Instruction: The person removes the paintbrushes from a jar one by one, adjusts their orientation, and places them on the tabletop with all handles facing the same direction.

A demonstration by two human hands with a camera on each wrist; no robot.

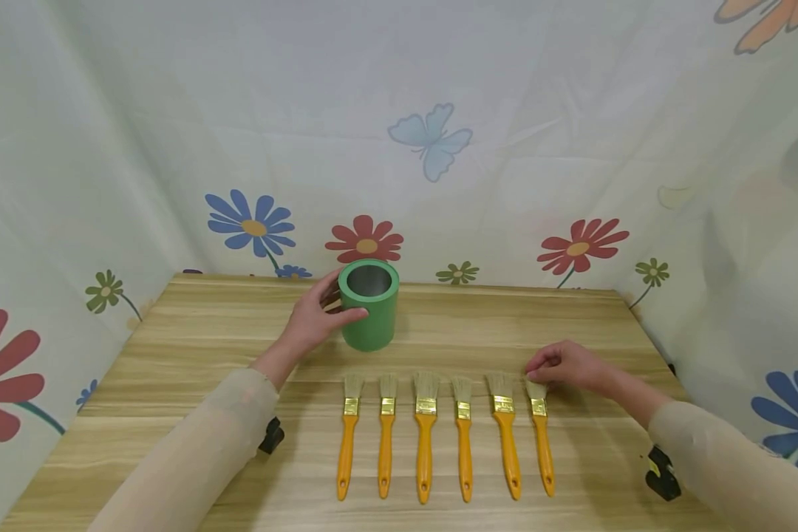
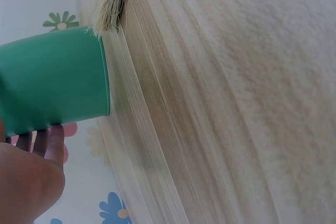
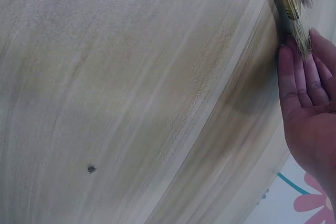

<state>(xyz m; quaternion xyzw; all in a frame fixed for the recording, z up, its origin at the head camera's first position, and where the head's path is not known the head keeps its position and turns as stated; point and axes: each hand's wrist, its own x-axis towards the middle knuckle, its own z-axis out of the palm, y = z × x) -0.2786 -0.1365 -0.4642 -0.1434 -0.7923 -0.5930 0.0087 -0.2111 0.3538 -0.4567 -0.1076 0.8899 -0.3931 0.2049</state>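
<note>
A green cylindrical can (image 1: 387, 318) with an open top stands on the table. My left hand (image 1: 311, 318) grips it from the left side, thumb across the front and fingers round the back. In the left wrist view, the fingers lie against the wall of the can (image 2: 58, 85). Several paintbrushes with orange handles lie in a row, bristles pointing away from me. At the right end of the row, my right hand (image 1: 568, 366) pinches the bristles of the last paintbrush (image 1: 542, 443). The right wrist view has those bristles (image 3: 302, 38) between thumb and fingers.
Left of the held brush lie a wide paintbrush (image 1: 507, 443), a narrower one (image 1: 464, 447) and others like them. A wood-grain table (image 1: 206, 347) carries everything. Behind it hangs a white cloth (image 1: 306, 148) printed with flowers and butterflies.
</note>
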